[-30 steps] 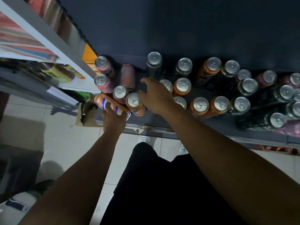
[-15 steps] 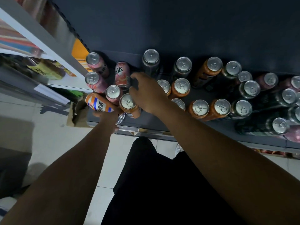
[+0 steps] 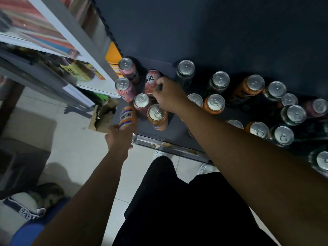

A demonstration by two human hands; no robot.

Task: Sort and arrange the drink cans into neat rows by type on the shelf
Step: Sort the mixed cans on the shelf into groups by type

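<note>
Several drink cans stand mixed on a dark shelf (image 3: pixel 175 132): pink ones at the left, orange and dark ones to the right. My left hand (image 3: pixel 120 137) grips an orange, white and blue can (image 3: pixel 126 118), tilted at the shelf's front left corner. My right hand (image 3: pixel 168 94) reaches over the pink group, its fingers curled on a pink can (image 3: pixel 150 81) that lies on its side. An upright orange can (image 3: pixel 157 117) stands just in front of that hand, next to a pink can (image 3: pixel 142 102).
A grey shelf upright (image 3: pixel 74 36) and a neighbouring rack with bottles border the left. A cardboard box (image 3: pixel 104 116) sits on the tiled floor below. Dark cans (image 3: pixel 185 71) line the back wall. More cans crowd the right end (image 3: pixel 294 115).
My right hand has moved left and back, from the middle cans onto the lying pink can. My left hand has tipped its orange can more upright at the shelf corner.
</note>
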